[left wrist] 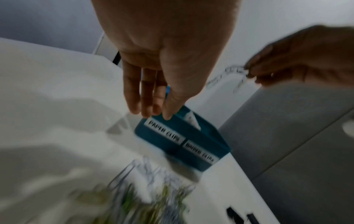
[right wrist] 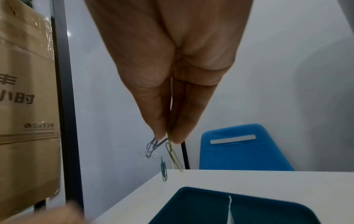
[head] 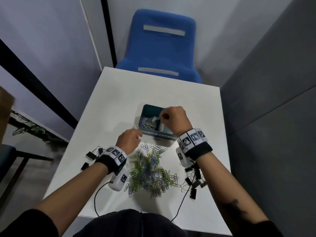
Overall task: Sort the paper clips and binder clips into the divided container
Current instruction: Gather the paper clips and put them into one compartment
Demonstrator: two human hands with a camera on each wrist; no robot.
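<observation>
Fingers [right wrist: 180, 133] pinch paper clips [right wrist: 173, 156] above container [left wrist: 172, 141] labelled "PAPER CLIPS".

**A small booth with a blue chair**

A square white counter [head: 119, 93] fills the middle. At twelve o'clock stands a blue upholstered chair [head: 162, 47] with two pale strips on it. Pale grey-white walls [head: 42, 31] rise at eleven o'clock, a dark grey partition panel [head: 273, 82] at three. A brown cardboard box [right wrist: 25, 106] with printed characters stands off to nine o'clock.

Bare forearms, banded wrists
Black wristbands [head: 106, 161] carry white marker blocks [head: 191, 139]; white camera pods [head: 118, 183] trail black cables [head: 95, 199]; dark sleeves [head: 25, 223] lower frame.
</observation>
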